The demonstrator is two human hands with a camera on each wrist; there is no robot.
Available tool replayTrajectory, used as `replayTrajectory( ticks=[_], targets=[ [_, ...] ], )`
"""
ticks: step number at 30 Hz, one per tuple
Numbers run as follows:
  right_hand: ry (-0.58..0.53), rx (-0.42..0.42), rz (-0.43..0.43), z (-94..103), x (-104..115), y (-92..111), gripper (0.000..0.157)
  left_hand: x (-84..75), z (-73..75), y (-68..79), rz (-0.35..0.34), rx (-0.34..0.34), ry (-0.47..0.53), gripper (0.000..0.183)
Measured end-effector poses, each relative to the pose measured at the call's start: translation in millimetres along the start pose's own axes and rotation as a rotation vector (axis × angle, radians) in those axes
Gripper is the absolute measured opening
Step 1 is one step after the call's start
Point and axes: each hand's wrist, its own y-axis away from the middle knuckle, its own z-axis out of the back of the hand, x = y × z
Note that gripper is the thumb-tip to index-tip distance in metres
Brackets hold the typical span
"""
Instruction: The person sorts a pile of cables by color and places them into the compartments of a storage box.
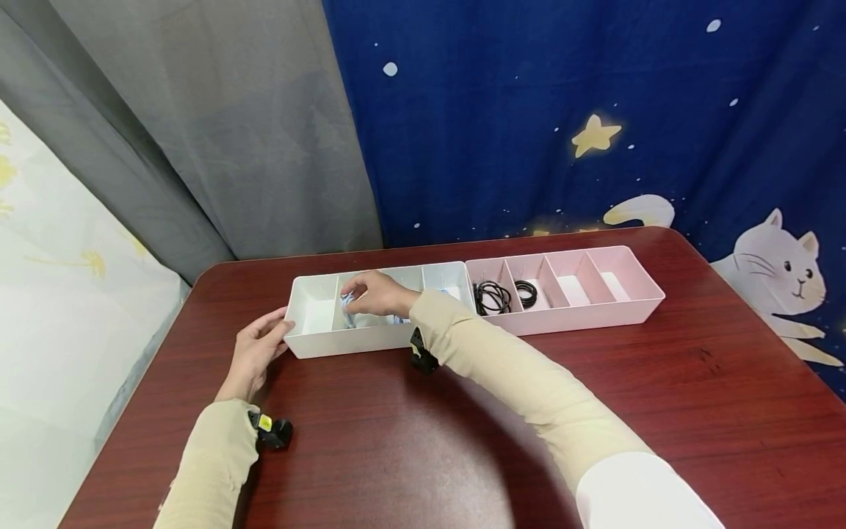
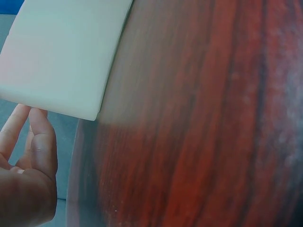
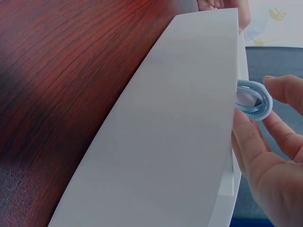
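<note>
A white compartment box (image 1: 370,339) stands toward the left of the table. My left hand (image 1: 258,349) touches its left end, the fingers (image 2: 42,142) fairly straight against the end wall in the left wrist view. My right hand (image 1: 380,294) reaches over the box and pinches a light blue coiled cable (image 3: 258,101) between thumb and fingers. In the head view this coil (image 1: 347,308) is at the second compartment from the left. More blue-and-white material (image 1: 399,319) shows in the compartment to its right, partly hidden by the right hand and sleeve.
A pink compartment box (image 1: 575,317) adjoins the white one on the right. Its two left compartments hold a loose black cable (image 1: 492,297) and a neater black coil (image 1: 526,294). The dark red wooden table (image 1: 370,441) has curtains (image 1: 496,147) behind it.
</note>
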Motion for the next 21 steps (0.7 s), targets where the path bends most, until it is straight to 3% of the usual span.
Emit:
replayTrajectory(
  ticks=[21],
  targets=[
    [0.021, 0.005, -0.009, 7.1, 4.2, 2.6, 0.033, -0.3, -0.7, -1.0, 0.015, 0.001, 0.009, 0.048]
  ],
)
